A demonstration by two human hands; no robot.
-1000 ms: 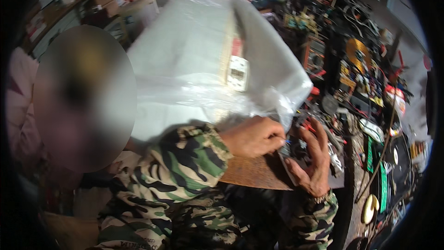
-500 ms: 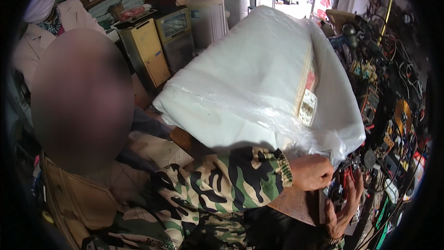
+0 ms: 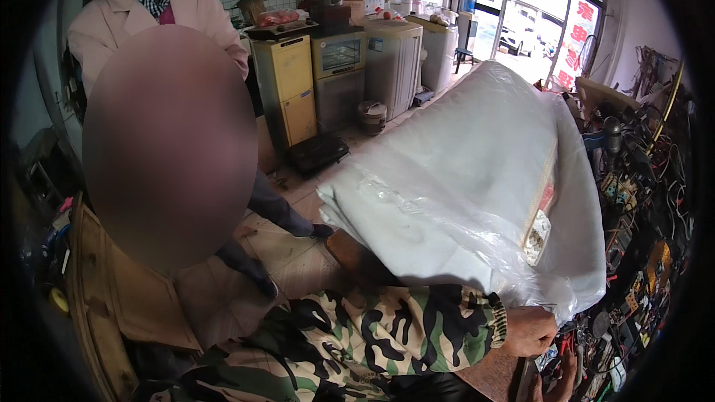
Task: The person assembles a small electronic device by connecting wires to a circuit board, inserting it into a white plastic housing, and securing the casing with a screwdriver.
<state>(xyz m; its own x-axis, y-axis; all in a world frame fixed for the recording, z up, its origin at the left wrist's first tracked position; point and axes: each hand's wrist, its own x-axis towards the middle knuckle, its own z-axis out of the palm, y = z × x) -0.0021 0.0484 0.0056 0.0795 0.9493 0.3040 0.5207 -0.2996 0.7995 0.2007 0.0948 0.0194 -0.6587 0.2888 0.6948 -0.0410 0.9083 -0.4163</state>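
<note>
My left hand (image 3: 529,330), in a camouflage sleeve (image 3: 424,327), is closed at the near right corner of a large white padded sheet (image 3: 447,179) under clear plastic. What its curled fingers hold, if anything, is hidden. Just beyond it, the crumpled plastic lies close to the knuckles. Lower and to the right, my right hand (image 3: 567,378) is partly in view, its thumb and fingers apart, beside red-handled tools (image 3: 567,344). Between and below the hands shows a brown board (image 3: 491,376) with a metal edge.
Cables, tools and loose parts (image 3: 633,268) crowd the right side. At the left stands a person in a pale jacket (image 3: 190,4), beside a wooden cabinet (image 3: 141,283). Yellow cabinets (image 3: 287,93) and a white washing machine (image 3: 395,59) line the back near a bright doorway (image 3: 514,26).
The view has swung up and left, so the scene sits lower and further right. More floor shows. My right hand is now less in view; my left stays closed by the plastic.
</note>
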